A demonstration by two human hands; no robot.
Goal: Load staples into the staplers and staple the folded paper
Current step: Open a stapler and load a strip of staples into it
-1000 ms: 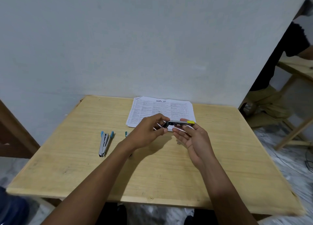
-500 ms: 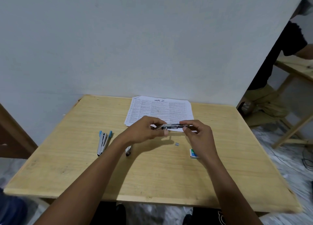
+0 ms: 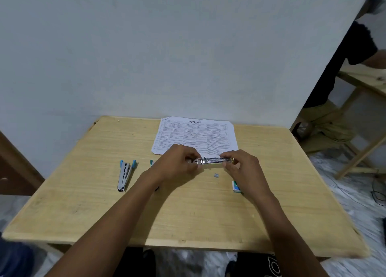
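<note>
Pale wood forms the surface (image 3: 188, 210), seen from above by a person with both bare forearms reaching forward from the near edge. At the far side lies a printed sheet of paper (image 3: 196, 134), covered in columns of small text too fine to read; its heading looks like "GRUP D" followed by blurred letters. Just above the paper's near edge, both hands hold a silver stapler (image 3: 211, 161) level and sideways, off the surface. The left hand (image 3: 177, 165), knuckles up, fingers curled, pinches the stapler's left end. The right hand (image 3: 242, 166), also knuckles up, pinches the right end, where a bit of yellow shows. Near the hands, a small grey block of staples (image 3: 216, 175) lies on the wood. To its right, partly behind the right wrist, sits a small green and white box (image 3: 236, 187), its print unreadable. Well to the left lies a second stapler (image 3: 125, 175), grey with blue tips, opened in a narrow V.
</note>
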